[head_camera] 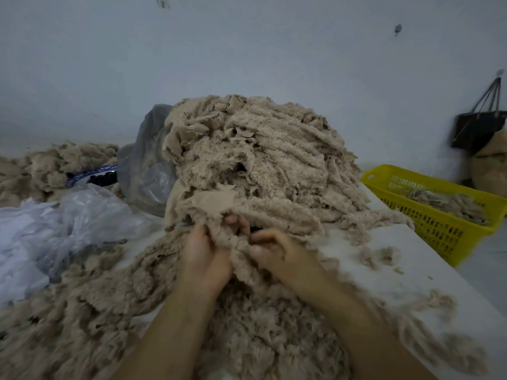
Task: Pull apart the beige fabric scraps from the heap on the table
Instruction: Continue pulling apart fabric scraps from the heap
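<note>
- A tall heap (255, 157) of beige, fleecy fabric scraps stands mid-table against the pale wall, its front edge spilling down to the hands.
- One beige scrap (237, 242) at the heap's foot is held between both hands.
- The left hand (204, 256) grips the scrap's left side, fingers curled into the fleece.
- The right hand (277, 250) pinches its right side, thumb against curled fingers.
- Loose pulled scraps (104, 303) cover the white table (406, 259) around and under the forearms.
- Crumpled clear plastic bags (68, 220) lie on the left, with a grey plastic bag (149, 171) behind them, touching the heap.
- A yellow slotted basket (439, 215) holding a few scraps sits past the table's right edge.
- A black handbag (478, 130) hangs on the wall.
</note>
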`<state>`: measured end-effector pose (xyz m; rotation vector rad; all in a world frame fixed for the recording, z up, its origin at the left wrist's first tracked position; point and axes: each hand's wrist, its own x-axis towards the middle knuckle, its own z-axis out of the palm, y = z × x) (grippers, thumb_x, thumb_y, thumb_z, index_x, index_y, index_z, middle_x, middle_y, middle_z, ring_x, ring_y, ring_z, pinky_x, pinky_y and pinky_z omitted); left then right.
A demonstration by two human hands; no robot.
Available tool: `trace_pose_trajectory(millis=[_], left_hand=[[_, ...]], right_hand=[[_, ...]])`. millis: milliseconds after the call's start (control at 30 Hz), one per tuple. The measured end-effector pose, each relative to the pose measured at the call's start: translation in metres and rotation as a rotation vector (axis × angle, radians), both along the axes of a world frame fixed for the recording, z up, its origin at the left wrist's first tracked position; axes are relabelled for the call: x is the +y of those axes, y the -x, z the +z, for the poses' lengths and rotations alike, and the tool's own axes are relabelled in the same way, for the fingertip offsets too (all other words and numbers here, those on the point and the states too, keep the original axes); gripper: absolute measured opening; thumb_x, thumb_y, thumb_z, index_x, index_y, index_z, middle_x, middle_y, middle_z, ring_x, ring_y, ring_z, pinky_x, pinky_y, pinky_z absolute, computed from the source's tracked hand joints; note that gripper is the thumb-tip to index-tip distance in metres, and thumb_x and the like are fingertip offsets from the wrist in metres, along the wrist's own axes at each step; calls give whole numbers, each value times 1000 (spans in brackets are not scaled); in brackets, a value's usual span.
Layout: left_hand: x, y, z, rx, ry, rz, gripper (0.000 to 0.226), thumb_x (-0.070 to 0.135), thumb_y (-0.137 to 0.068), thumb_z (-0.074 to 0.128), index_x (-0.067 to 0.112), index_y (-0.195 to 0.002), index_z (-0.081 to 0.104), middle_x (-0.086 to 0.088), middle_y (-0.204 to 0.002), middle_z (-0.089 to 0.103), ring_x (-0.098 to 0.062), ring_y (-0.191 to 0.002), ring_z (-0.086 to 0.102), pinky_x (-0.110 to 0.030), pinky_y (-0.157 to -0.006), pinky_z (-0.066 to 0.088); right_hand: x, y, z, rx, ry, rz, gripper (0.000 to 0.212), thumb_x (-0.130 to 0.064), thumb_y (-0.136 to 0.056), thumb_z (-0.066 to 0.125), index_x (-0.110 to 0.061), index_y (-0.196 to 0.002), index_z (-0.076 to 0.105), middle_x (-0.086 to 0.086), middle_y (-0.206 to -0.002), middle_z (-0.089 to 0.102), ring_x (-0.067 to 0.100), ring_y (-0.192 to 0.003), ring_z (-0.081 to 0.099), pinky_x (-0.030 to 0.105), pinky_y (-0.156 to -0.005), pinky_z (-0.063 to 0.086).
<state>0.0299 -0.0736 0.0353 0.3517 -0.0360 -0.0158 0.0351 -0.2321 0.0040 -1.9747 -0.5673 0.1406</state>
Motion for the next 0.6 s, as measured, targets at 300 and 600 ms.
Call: trace_pose_trajectory(millis=[300,600], left_hand=[[26,-9,-8,131,-32,134,23,7,-89,42,20,-70,39,9,-57,32,-4,-39,28,-15,-37,24],[-9,4,-12,122,-1260,5,53,49,-97,55,12,-63,72,-14,-67,69,-27,-58,67,-29,-55,54]], right_hand=[[-26,-16,2,-247,264,-436,29,-24,-92,56,-24,-69,39,-3,-68,42,7,-54,36,28,-51,25],[-13,-7,9,-305,149,-360,33,-12,-92,56,-31,-69,42,-6,-68,44,5,-59,41,27,-53,27]])
